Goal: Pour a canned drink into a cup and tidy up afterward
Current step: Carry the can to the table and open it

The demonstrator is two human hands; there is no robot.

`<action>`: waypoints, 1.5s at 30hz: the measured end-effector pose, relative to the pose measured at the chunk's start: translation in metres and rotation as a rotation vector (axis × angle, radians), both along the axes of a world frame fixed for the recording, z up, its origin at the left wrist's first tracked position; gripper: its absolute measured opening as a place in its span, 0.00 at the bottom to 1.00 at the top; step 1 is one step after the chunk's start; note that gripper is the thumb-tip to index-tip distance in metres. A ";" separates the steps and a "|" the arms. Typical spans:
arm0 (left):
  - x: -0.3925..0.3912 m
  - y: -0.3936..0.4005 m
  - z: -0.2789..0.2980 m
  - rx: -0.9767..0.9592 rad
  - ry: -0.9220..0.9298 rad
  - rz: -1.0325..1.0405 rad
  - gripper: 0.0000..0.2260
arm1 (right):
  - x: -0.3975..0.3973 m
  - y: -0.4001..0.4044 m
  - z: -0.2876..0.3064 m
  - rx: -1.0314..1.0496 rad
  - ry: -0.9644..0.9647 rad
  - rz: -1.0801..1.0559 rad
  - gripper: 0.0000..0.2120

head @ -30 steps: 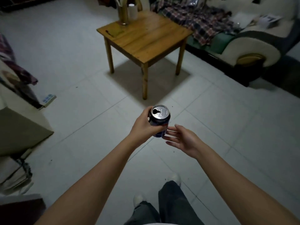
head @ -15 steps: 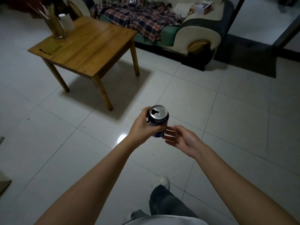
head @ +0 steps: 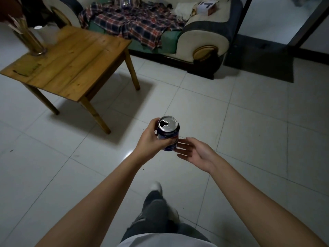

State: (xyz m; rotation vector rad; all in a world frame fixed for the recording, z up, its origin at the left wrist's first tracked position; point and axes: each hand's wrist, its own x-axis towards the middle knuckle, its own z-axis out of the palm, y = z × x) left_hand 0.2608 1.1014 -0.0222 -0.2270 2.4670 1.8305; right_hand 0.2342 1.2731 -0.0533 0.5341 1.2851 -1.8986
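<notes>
A dark blue drink can (head: 168,133) with its top opened stands upright in my left hand (head: 151,140), which wraps around its left side, over the tiled floor. My right hand (head: 195,152) is open beside the can on the right, palm turned toward it, fingertips close to or just touching its lower part. A white cup (head: 46,33) stands at the far corner of the wooden table (head: 71,61), upper left.
A glass holder of sticks (head: 29,39) stands by the cup on the table. A sofa (head: 201,38) with a plaid cloth (head: 131,24) lines the back. A dark mat (head: 263,59) lies at upper right. My legs and shoes show below.
The view has swung right and I have walked: the table moved from top centre to the upper left, and the sofa now fills the top. Both hands keep the same pose on the can.
</notes>
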 end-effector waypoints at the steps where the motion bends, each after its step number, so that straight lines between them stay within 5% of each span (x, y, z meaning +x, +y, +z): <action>1: -0.011 0.001 -0.001 -0.001 0.002 -0.003 0.29 | -0.010 0.001 -0.002 0.002 0.003 -0.007 0.13; 25: -0.373 -0.067 0.001 0.001 0.022 -0.103 0.30 | -0.369 -0.065 0.005 0.046 -0.006 -0.097 0.13; 45: -0.635 -0.161 0.005 -0.038 0.002 0.238 0.29 | -0.686 -0.181 0.006 0.032 -0.021 0.257 0.13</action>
